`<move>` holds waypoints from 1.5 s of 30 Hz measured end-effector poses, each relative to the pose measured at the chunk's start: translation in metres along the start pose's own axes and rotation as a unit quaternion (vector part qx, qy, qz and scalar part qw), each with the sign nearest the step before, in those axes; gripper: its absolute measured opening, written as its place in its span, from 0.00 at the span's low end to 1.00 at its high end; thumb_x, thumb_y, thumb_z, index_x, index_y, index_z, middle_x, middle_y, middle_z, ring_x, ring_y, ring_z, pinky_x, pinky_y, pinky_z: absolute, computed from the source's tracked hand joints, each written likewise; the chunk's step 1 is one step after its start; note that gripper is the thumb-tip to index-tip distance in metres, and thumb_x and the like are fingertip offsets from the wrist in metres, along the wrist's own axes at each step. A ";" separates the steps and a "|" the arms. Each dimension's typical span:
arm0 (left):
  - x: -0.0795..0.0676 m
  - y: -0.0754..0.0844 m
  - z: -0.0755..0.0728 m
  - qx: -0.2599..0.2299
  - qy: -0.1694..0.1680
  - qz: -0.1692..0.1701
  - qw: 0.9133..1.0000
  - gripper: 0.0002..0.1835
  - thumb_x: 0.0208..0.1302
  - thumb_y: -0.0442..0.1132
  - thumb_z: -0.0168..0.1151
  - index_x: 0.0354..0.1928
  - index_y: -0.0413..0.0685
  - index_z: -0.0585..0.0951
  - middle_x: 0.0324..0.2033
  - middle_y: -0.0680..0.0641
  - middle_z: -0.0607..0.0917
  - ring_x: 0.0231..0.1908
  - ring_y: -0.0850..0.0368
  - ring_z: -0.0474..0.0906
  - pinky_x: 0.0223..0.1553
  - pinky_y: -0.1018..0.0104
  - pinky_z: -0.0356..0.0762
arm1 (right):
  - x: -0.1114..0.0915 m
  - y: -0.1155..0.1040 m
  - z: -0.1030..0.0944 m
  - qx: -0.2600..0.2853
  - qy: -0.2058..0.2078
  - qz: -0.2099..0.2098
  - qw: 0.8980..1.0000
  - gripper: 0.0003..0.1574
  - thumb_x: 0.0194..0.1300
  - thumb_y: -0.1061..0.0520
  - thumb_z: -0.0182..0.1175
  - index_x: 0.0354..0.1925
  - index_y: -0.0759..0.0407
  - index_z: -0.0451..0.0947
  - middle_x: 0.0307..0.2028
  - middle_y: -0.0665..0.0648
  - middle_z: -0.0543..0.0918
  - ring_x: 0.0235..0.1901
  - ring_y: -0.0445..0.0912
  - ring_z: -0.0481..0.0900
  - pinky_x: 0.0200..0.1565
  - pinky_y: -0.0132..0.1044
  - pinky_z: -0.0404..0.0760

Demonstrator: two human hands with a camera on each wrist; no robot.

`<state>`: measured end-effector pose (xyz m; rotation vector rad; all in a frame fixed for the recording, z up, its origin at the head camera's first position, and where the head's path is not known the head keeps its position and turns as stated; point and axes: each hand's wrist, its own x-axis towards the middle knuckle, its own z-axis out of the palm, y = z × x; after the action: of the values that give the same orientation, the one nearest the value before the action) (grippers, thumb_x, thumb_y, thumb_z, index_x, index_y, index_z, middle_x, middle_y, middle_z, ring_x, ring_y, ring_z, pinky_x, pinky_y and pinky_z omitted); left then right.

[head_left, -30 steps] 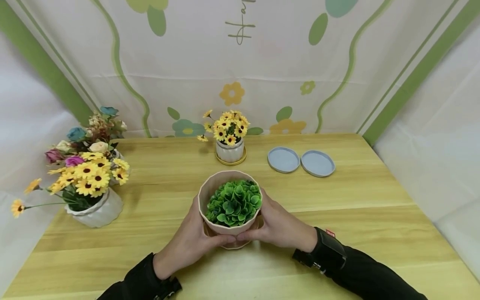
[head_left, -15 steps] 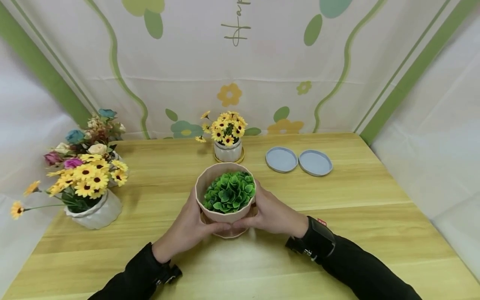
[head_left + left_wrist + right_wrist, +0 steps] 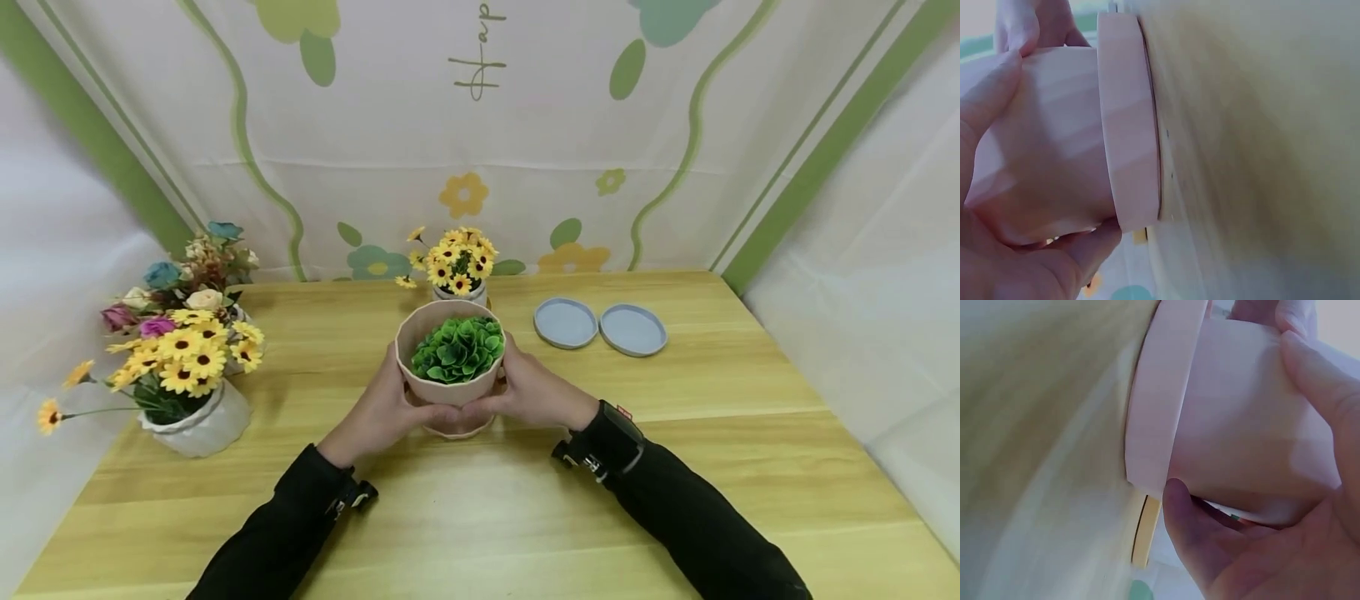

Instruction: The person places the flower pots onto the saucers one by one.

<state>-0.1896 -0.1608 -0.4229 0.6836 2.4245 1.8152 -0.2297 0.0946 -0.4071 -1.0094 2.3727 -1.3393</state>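
A pale pink flowerpot [image 3: 442,392] with a leafy green plant [image 3: 459,350] stands upright at mid-table. Beneath it sits a matching pink saucer [image 3: 1129,125], its underside at or very close to the wooden tabletop. My left hand [image 3: 382,412] grips the pot's left side, and my right hand [image 3: 536,396] grips its right side. Both thumbs meet on the near wall, while the other fingers wrap round the sides. Just behind the pot is a white pot of yellow flowers [image 3: 457,258], its lower part hidden; its yellow saucer [image 3: 1144,531] shows in the right wrist view.
Two blue-grey saucers [image 3: 566,323] [image 3: 633,329] lie side by side at the back right. At the left stands a white pot with yellow flowers [image 3: 198,421]; mixed coloured flowers [image 3: 161,275] stand behind it. A printed curtain [image 3: 555,125] hangs along the table's back edge.
Both hands have moved the pink flowerpot and its saucer away from me, toward the back of the table. It now covers the lower part of the small white pot behind.
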 end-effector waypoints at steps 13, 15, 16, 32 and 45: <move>0.025 -0.012 -0.013 -0.004 0.004 -0.025 1.000 0.66 0.55 0.39 0.84 0.84 0.66 0.45 0.78 0.54 0.62 0.77 0.50 0.65 0.76 0.43 0.70 | 0.027 0.013 -0.009 0.018 0.002 0.026 0.999 0.77 0.60 0.47 0.80 0.85 0.39 0.34 0.80 0.52 0.61 0.79 0.48 0.63 0.79 0.50 0.68; 0.028 -0.014 -0.014 -0.003 0.006 -0.026 1.000 0.65 0.56 0.39 0.84 0.84 0.66 0.45 0.78 0.53 0.62 0.77 0.49 0.65 0.75 0.42 0.70 | 0.030 0.015 -0.010 0.020 0.005 0.029 0.999 0.76 0.60 0.47 0.80 0.85 0.37 0.35 0.80 0.52 0.61 0.79 0.48 0.64 0.79 0.50 0.68; 0.030 -0.016 -0.015 -0.005 0.007 -0.025 1.000 0.65 0.56 0.39 0.84 0.84 0.66 0.45 0.78 0.53 0.62 0.77 0.49 0.65 0.76 0.42 0.70 | 0.032 0.016 -0.011 0.022 0.006 0.032 0.999 0.76 0.60 0.47 0.80 0.85 0.36 0.35 0.80 0.52 0.61 0.79 0.48 0.64 0.78 0.50 0.68; 0.056 -0.025 -0.027 -0.007 0.019 -0.010 1.000 0.67 0.57 0.36 0.82 0.85 0.71 0.43 0.80 0.54 0.60 0.78 0.50 0.62 0.77 0.42 0.67 | 0.054 0.026 -0.020 0.024 0.011 0.057 0.998 0.72 0.66 0.46 0.75 0.86 0.39 0.34 0.83 0.54 0.58 0.81 0.51 0.61 0.80 0.51 0.67; 0.066 -0.031 -0.042 -0.013 0.027 -0.048 0.998 0.64 0.60 0.37 0.81 0.85 0.67 0.43 0.80 0.50 0.59 0.79 0.47 0.61 0.79 0.42 0.65 | 0.072 0.028 -0.013 0.051 0.027 0.063 0.996 0.72 0.67 0.50 0.73 0.86 0.39 0.31 0.83 0.54 0.57 0.81 0.49 0.60 0.80 0.50 0.67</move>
<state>-0.2712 -0.1813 -0.4229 0.5134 2.4164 1.8486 -0.3024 0.0648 -0.4139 -0.7906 2.3368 -1.4408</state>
